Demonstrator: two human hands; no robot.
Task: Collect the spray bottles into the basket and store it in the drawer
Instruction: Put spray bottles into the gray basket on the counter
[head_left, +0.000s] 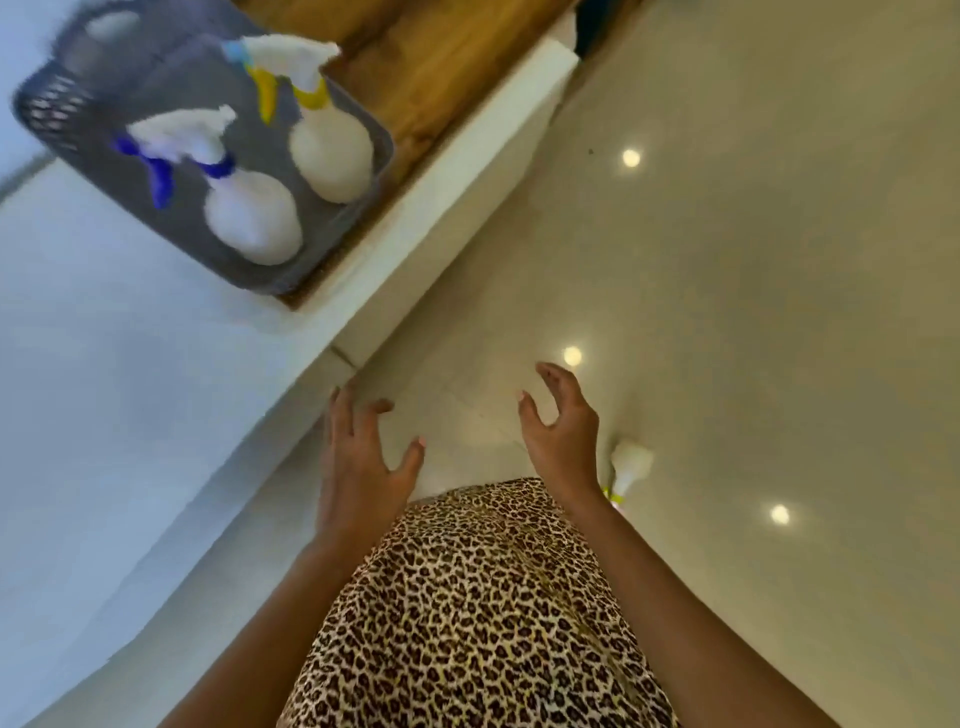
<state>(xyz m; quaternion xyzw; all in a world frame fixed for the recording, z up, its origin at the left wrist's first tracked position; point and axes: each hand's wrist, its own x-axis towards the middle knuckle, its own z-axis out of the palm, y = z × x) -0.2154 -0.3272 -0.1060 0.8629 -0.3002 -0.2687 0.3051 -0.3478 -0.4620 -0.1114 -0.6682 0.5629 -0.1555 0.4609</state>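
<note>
A dark grey basket (62, 111) sits at the upper left, partly over the open wooden drawer (441, 67). Inside it lie two white spray bottles: one with a blue trigger (249, 213) and one with a yellow trigger (330, 150). Another white spray bottle (629, 465) lies on the floor just right of my right wrist, partly hidden by it. My left hand (363, 462) and my right hand (563, 434) hover over the floor below the basket, both with fingers spread and nothing in them.
A white counter top (130, 415) fills the left side, its edge running diagonally. The drawer's white front (467, 208) juts out toward the glossy beige floor (753, 312). My leopard-print garment (483, 623) covers the bottom middle.
</note>
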